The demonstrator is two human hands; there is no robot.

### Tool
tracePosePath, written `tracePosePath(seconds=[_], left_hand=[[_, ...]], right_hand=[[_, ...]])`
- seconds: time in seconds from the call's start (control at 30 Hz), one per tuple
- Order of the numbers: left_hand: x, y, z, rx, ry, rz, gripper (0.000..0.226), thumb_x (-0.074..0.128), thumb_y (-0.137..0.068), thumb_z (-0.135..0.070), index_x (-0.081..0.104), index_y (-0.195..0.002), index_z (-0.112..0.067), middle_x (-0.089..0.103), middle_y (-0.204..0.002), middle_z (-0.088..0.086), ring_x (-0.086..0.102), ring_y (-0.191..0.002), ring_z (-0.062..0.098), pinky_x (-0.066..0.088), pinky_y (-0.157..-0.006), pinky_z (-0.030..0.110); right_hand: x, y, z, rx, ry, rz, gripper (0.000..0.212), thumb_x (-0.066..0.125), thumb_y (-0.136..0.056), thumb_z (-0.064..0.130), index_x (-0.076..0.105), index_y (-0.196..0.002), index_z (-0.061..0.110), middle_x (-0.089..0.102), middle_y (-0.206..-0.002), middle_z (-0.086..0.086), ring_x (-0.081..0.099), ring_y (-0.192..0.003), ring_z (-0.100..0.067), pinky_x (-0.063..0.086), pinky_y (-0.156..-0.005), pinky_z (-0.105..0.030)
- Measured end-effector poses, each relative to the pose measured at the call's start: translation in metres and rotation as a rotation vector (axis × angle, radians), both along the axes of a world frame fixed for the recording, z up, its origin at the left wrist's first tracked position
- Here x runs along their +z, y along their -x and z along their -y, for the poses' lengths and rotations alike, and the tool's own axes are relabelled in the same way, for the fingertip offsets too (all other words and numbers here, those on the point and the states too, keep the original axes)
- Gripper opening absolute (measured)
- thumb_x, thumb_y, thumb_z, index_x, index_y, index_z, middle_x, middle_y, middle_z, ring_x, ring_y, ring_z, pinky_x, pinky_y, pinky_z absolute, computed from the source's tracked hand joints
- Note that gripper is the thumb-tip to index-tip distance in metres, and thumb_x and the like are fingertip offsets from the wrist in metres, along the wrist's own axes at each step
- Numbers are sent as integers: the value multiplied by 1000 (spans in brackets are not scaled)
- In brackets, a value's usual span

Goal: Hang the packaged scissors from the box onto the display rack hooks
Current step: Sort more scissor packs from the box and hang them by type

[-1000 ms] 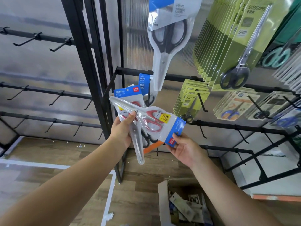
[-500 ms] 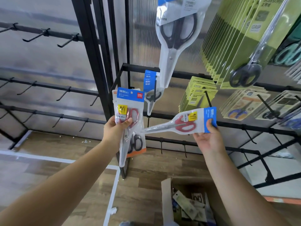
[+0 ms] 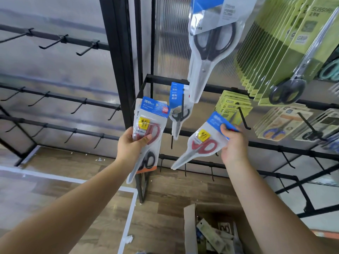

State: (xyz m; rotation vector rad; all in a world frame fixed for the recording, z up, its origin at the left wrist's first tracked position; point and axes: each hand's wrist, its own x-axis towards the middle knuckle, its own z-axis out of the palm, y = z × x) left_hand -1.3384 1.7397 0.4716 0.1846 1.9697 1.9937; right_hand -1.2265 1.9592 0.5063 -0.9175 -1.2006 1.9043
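Scissors packs look light, slick and floppy: left hand (image 3: 131,143) grips a stack (image 3: 147,132), right hand (image 3: 233,143) pinches one pack (image 3: 203,142) by its header, best near the hang-hole.

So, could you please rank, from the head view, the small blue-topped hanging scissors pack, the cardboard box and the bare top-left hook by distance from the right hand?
1. Small blue-topped hanging scissors pack, up-left of the right hand.
2. Cardboard box, below.
3. Bare top-left hook, far left.

Cardboard box (image 3: 189,228) on wood floor (image 3: 161,217).
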Motion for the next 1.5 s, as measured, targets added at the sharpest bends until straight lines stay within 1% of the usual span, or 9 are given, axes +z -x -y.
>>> tracePosePath(seconds=[0.2,0.47,0.7,0.87,1.0,1.17,1.3,1.4,1.5], left_hand=[[5,0,0,-31,30,-90,20,72,-81,-23,58,-91,-34,69,-79,-19,65,-74,-4,47,-60,17],[4,0,1,-33,-26,-86,19,71,-82,-20,60,-94,-30,71,-79,-17,67,-75,-2,51,-54,14],[3,4,3,-51,-51,-75,18,71,-82,-19,60,-94,-25,70,-78,-13,67,-71,-3,49,-52,11],[2,9,5,-40,-74,-54,19,72,-81,-16,62,-95,-21,70,-80,-9,67,-68,-1,50,-53,14],[2,12,4,-60,-86,-24,20,73,-79,-14,61,-94,-22,70,-80,-9,67,-70,1,50,-54,13],[2,12,2,-69,-134,36,24,76,-72,-18,61,-91,-21,72,-75,-12,68,-68,0,51,-53,14],[1,11,2,-54,-162,85,29,79,-65,-24,63,-89,-20,73,-80,-5,70,-77,13,56,-64,27],[1,12,1,-51,-152,106,23,78,-73,-14,65,-92,-17,73,-84,0,70,-84,22,57,-73,38],[2,11,-2,-81,-178,103,24,77,-74,-8,65,-93,-17,74,-84,-2,72,-80,17,58,-66,30]], right_hand=[[7,29,33,149,-292,177,26,63,-88,7,57,-69,24,60,-69,6,58,-63,-6,46,-49,-14],[15,62,54,232,-503,294,19,49,-97,18,56,-93,1,56,-81,-5,57,-75,-14,40,-57,-24],[-1,57,50,218,-592,367,17,52,-96,20,51,-83,9,57,-83,-6,58,-82,-16,41,-58,-26],[-2,69,43,193,-690,455,16,54,-95,22,55,-82,11,54,-75,-2,51,-69,-9,34,-45,-12],[7,96,29,188,-659,552,35,52,-94,24,48,-61,15,44,-59,3,40,-54,-10,28,-45,-20],[15,128,22,123,-467,690,22,51,-94,33,54,-98,11,53,-76,1,56,-76,-22,41,-55,-25],[2,118,33,-110,-408,539,27,52,-90,10,52,-117,5,59,-114,-12,58,-97,-25,51,-71,-34],[-18,85,51,113,-173,396,15,50,-94,22,59,-88,13,62,-76,-2,54,-63,-12,40,-51,-21],[-25,62,66,400,-84,318,45,43,-93,54,61,-71,19,58,-58,4,51,-54,-10,40,-53,-24]])
